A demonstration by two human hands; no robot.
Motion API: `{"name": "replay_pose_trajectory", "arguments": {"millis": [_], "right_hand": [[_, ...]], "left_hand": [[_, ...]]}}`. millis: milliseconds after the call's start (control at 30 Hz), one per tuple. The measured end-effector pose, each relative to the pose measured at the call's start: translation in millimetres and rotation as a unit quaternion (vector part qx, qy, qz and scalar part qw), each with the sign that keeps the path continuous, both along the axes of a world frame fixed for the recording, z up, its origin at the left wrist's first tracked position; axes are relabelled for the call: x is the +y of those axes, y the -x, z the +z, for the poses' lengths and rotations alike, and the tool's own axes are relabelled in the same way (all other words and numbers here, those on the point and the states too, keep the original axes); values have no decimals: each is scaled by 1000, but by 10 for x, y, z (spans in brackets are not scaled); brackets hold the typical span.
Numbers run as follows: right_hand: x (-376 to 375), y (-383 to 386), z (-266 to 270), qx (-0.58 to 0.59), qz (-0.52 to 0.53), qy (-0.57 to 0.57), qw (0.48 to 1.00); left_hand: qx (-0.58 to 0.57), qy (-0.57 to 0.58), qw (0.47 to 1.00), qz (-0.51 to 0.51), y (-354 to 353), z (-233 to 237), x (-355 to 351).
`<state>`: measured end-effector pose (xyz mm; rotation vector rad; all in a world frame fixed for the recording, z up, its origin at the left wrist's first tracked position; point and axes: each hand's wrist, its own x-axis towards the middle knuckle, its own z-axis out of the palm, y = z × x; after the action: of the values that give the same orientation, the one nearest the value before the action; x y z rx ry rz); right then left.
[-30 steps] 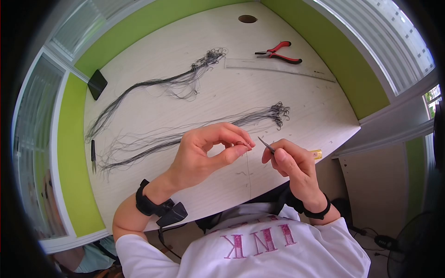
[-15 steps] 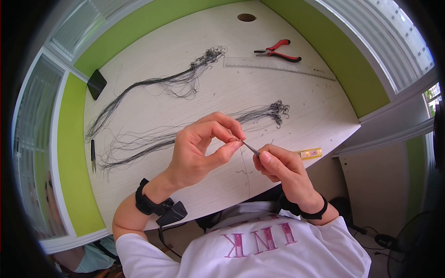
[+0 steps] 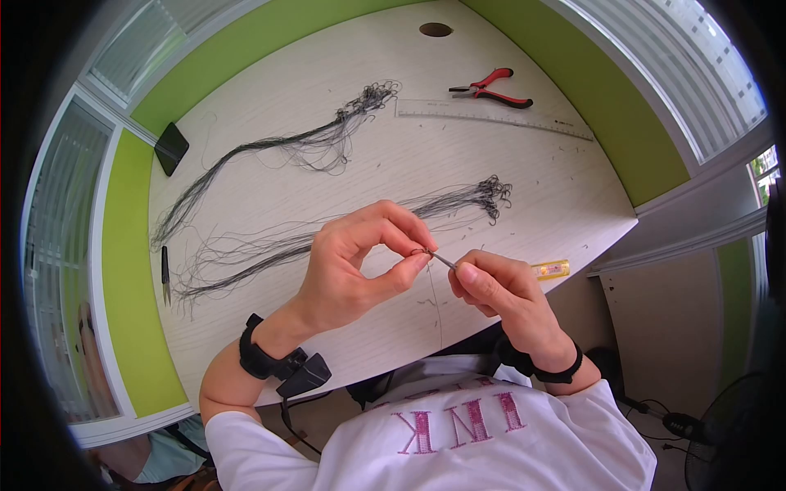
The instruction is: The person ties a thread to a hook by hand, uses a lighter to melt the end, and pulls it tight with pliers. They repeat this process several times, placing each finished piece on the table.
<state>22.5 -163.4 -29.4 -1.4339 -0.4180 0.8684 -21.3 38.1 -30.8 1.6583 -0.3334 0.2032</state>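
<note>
Thumb and fingers of my left hand (image 3: 352,258) pinch a small hook-like piece (image 3: 420,251), from which a thin dark line (image 3: 435,295) hangs down. My right hand (image 3: 508,295) is closed round a slim metal tool (image 3: 443,260), whose tip touches or nearly touches the small piece. Behind my left hand lies a bundle of dark lines (image 3: 274,259) with hooks (image 3: 493,193) at its right end. A second such bundle (image 3: 254,147) lies farther back, its hooks (image 3: 372,97) also at the right.
Red-handled pliers (image 3: 494,90) lie beside a clear ruler (image 3: 499,119) at the back right. A yellow packet (image 3: 549,269) is at the right edge of the table (image 3: 327,49). Black-handled tweezers or scissors (image 3: 165,274) and a dark flat object (image 3: 171,149) are at the left.
My right hand and the tool have shifted slightly to the right and tilted a little flatter. My left fingertips have moved very slightly down, still pinching the small piece.
</note>
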Motion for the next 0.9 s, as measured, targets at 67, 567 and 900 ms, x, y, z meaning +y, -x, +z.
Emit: {"name": "replay_pose_trajectory", "arguments": {"millis": [67,567,900], "right_hand": [[4,-2,12,0,1,-1,1000],[19,-43,17,62,12,-9,998],[73,-2,-18,99,-11,-29,995]], "left_hand": [[0,-5,1000,1,2,-1,1],[9,-15,1000,24,12,-3,-12],[24,-15,999,18,38,23,-18]]}}
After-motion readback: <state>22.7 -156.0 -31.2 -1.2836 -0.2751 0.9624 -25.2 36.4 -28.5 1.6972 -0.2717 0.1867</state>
